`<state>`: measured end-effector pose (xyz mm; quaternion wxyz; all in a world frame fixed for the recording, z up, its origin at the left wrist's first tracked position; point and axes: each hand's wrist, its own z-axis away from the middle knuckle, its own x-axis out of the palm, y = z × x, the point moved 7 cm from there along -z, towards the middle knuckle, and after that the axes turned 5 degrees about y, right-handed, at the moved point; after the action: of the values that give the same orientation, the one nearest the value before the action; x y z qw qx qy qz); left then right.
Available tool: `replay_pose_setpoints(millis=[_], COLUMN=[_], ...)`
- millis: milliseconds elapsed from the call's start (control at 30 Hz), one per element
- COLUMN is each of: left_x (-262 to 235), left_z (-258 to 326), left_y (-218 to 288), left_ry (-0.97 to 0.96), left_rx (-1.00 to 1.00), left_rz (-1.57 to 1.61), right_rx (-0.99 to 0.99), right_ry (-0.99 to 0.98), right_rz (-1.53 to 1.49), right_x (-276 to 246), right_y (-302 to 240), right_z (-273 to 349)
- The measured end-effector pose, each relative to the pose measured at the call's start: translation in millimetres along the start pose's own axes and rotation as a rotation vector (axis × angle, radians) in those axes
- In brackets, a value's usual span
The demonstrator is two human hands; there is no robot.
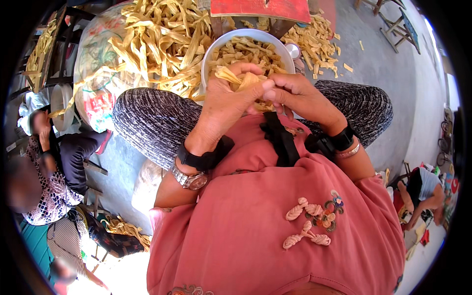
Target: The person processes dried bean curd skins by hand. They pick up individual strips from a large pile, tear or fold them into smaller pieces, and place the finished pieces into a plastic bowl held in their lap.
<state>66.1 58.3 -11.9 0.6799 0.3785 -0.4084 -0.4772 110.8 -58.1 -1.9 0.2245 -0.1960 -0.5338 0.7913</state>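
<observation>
Over a basin (pixel 287 55) near a red stool (pixel 260 10), left fingers (pixel 258 91) clasp yellow strips (pixel 226 74), right fingers (pixel 287 83) pinch, contents hidden.

We hold our left hand (pixel 223 101) and right hand (pixel 305 98) close together before us, fingers (pixel 244 68) curled in, thumb tips (pixel 268 84) meeting or nearly so; our forearms (pixel 361 166) slant inward, wrists (pixel 200 142) well apart.
</observation>
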Motion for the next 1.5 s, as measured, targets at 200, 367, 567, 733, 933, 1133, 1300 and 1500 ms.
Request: replay_pose_setpoints(millis=[200, 367, 567, 733, 933, 1133, 1300, 1500], left_x=[-6.1, -17.2, -36.4, -23.8, -3.8, -9.7, -29.4, -10.7], left_z=[-3.6, -3.1, -9.9, -38.0, -85.6, -127.6, -115.5, -65.3], left_y=[-0.9, 24.5, 44.7, 71.4, 124.3, 127.4, 121.8, 55.0], left_ry=[0.061, 0.060, 0.148, 0.110, 0.057, 0.326, 0.453, 0.070], left_rx=[-0.051, 0.052, 0.097, 0.136, 0.309, 0.495, 0.553, 0.135], left_rz=[0.103, 0.298, 0.436, 0.362, 0.188, -0.407, -0.669, -0.464], right_rx=[-0.041, -0.186, -0.162, -0.328, -0.492, -0.437, -0.309, -0.447], right_ry=[0.088, 0.117, 0.228, 0.335, 0.584, 0.712, 0.673, 0.533], right_rz=[0.005, 0.145, 0.235, 0.291, 0.580, 0.848, 0.612, 0.393], right_x=[-0.6, -0.9, -30.5, -62.8, -110.9, -129.8, -132.5, -86.1], right_y=[-10.9, -25.8, -48.5, -68.3, -109.5, -101.7, -64.7, -69.3], right_z=[-2.7, -11.2, 8.2, -6.2, -19.2, -46.8, -24.5, 12.5])
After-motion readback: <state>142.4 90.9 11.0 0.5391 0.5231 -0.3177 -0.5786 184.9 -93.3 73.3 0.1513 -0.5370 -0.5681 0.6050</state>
